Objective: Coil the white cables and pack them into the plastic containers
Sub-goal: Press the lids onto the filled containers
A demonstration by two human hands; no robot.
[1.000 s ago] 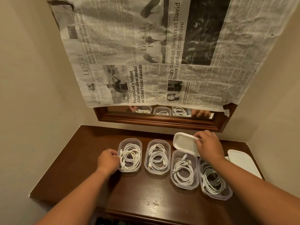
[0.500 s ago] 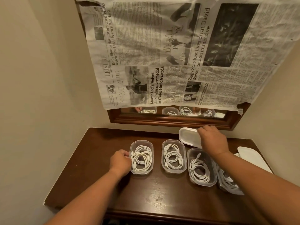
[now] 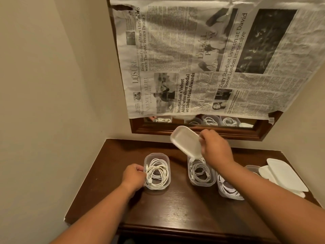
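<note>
Several clear plastic containers with coiled white cables stand in a row on the dark wooden table (image 3: 175, 208). My left hand (image 3: 134, 176) grips the left wall of the leftmost container (image 3: 157, 186), whose coiled cable (image 3: 156, 171) lies inside. My right hand (image 3: 216, 150) holds a white lid (image 3: 185, 141) tilted in the air above the second container (image 3: 201, 183). A third container (image 3: 226, 190) sits partly under my right forearm. A fourth container (image 3: 252, 167) shows only its rim behind the arm.
Spare white lids (image 3: 284, 175) lie stacked at the table's right end. A wood-framed mirror (image 3: 193, 129) hangs on the back wall, mostly covered by taped newspaper (image 3: 202, 59). Walls close in on the left and right.
My right hand has lifted the white lid off the table and carried it left over the second container. My left hand stays on the leftmost container. The view has shifted left.
</note>
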